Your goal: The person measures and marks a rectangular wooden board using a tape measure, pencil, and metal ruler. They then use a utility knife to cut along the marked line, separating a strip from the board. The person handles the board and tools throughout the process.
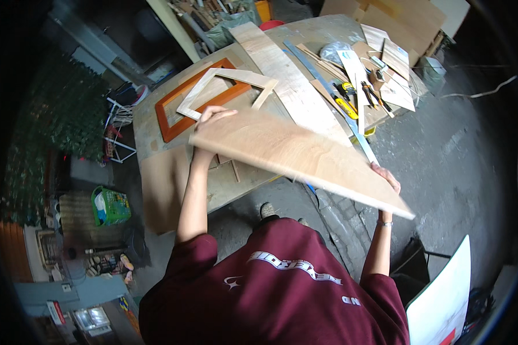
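A wide plywood board (293, 150), tapering toward its right end, is held up tilted in front of me, slightly blurred. My left hand (214, 113) is closed around its left end, fingers over the far edge. Toward the right end, my right hand (389, 179) grips the far edge, partly hidden by the board. Beyond my left hand, an unpainted wooden frame (246, 75), open at one side, lies across a reddish-brown wooden frame (168, 127) on the worktable (155, 92). A long pale plank (293, 86) lies on the table beyond the board.
On the table's right side are a metal straightedge (311, 66), a yellow tape measure (347, 88), a yellow utility knife (345, 107), pliers (369, 95) and wood offcuts (395, 57). A green basket (110, 206) stands on the floor at left. A white panel (443, 293) leans at lower right.
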Demonstrator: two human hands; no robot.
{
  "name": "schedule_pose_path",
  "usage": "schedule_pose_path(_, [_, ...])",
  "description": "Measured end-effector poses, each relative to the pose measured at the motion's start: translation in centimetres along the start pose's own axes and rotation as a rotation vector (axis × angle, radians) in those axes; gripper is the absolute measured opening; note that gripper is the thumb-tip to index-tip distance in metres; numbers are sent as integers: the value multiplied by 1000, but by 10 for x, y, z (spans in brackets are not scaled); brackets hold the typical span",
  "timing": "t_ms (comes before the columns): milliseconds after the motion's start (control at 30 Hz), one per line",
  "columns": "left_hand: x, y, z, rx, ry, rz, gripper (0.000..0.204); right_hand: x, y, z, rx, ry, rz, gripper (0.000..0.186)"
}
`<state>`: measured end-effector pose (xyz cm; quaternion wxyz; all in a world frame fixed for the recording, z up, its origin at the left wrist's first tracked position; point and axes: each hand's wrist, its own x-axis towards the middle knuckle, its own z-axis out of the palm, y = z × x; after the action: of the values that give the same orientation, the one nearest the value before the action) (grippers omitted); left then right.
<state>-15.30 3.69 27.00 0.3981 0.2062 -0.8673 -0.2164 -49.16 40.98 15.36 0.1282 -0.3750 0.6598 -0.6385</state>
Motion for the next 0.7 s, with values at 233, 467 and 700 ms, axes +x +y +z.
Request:
schedule_pose_path(233, [24, -13, 20, -534, 45, -22, 39, 12, -38, 25, -514, 261, -369, 34])
schedule_pose_path(467, [36, -29, 30, -756, 113, -40, 42, 14, -49, 44, -673, 359, -505, 32])
schedule_pose_path(700, [34, -34, 22, -1347, 206, -552, 53, 16, -46, 56, -967, 375, -673, 39])
